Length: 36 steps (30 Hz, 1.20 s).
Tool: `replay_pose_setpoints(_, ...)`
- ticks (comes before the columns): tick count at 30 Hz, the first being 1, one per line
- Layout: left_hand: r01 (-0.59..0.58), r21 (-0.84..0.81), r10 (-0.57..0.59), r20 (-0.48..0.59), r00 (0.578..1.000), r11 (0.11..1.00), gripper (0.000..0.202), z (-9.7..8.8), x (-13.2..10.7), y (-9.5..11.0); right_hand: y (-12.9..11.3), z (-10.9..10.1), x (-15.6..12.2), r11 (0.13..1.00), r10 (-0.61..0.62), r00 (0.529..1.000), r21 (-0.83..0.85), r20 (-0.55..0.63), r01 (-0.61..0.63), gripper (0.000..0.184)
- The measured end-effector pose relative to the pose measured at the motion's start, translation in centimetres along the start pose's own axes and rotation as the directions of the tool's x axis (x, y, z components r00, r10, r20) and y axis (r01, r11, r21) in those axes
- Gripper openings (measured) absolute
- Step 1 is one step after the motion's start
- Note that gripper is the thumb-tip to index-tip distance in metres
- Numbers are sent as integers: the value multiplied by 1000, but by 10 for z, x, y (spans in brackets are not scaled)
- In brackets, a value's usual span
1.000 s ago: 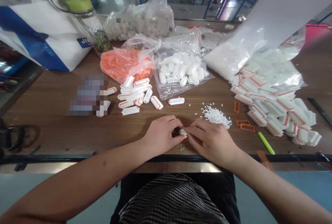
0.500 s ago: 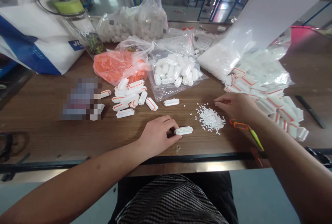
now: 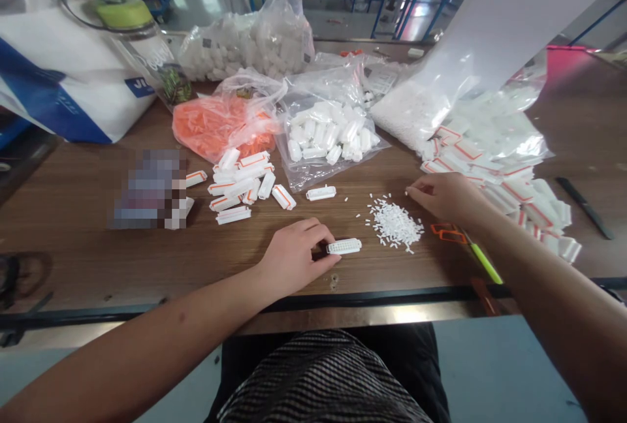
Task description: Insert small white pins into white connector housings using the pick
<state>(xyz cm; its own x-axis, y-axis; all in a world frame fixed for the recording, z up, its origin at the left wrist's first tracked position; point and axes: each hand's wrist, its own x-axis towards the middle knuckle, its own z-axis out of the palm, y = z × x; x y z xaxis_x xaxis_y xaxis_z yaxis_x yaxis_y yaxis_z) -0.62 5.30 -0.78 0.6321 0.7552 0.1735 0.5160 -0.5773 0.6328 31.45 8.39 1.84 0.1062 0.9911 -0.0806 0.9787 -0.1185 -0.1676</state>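
My left hand (image 3: 294, 254) rests on the wooden table (image 3: 98, 247) near its front edge, fingers pinched on one end of a small white plastic connector (image 3: 344, 246). My right hand (image 3: 448, 196) reaches to the right of a little heap of tiny white pins (image 3: 394, 222), fingertips pinched together beside the heap's upper right edge; what they hold, if anything, is too small to see. Two orange frame pieces (image 3: 448, 234) lie just under the right wrist.
A cluster of white connectors with orange trim (image 3: 242, 185) lies at centre left, with one loose connector (image 3: 321, 192) beside it. Behind are bags of orange parts (image 3: 215, 124) and white parts (image 3: 328, 132). A large pile of finished pieces (image 3: 494, 168) lies at right, with a green pen (image 3: 486, 262) near the edge.
My right hand left the connector and moved right and away to the pin heap. My left hand kept hold of the connector, which now lies clear to see.
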Motion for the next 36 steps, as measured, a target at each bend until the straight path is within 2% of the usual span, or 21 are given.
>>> replay_pose_setpoints(3, 11, -10, -11, 6, 1000, 1000, 13, -1, 0, 0, 9, -1, 6, 995, 38, 999, 95, 23, -40, 21)
replay_pose_setpoints(10, 11, -42, -11, 10, 1000, 999, 12, -1, 0, 1, 17, 2, 13, 971, -29, 997, 241, 71, 11, 14)
replay_pose_setpoints(21, 26, -24, -26, 18, 999, 999, 12, -1, 0, 2, 5, 0, 1, 999, -48, 999, 21, -1, 48, 16)
replay_pose_setpoints(24, 30, -31, -30, 20, 999, 999, 13, -1, 0, 2, -11, -4, -9, 996, -59, 998, 63, -4, 59, 14)
replay_pose_setpoints(26, 34, -35, -34, 27, 999, 999, 13, -1, 0, 2, -32, -4, -22, 976, -103, 994, 187, -44, 109, 17)
replay_pose_setpoints(28, 37, -32, -36, 27, 999, 999, 13, -1, 0, 1, -60, -2, -38, 880, -223, 970, 409, -95, 242, 18)
replay_pose_setpoints(31, 30, -39, -30, 21, 999, 999, 14, -1, -1, 1, -97, 6, -61, 739, -397, 916, 569, -65, 361, 17)
replay_pose_setpoints(33, 21, -50, -20, 18, 1000, 999, 13, -1, -1, 1, -111, 14, -70, 701, -439, 895, 596, -72, 392, 16)
replay_pose_setpoints(36, 11, -53, -10, 16, 1000, 999, 14, 0, 0, 1, -116, 25, -73, 689, -473, 876, 581, -93, 434, 15)
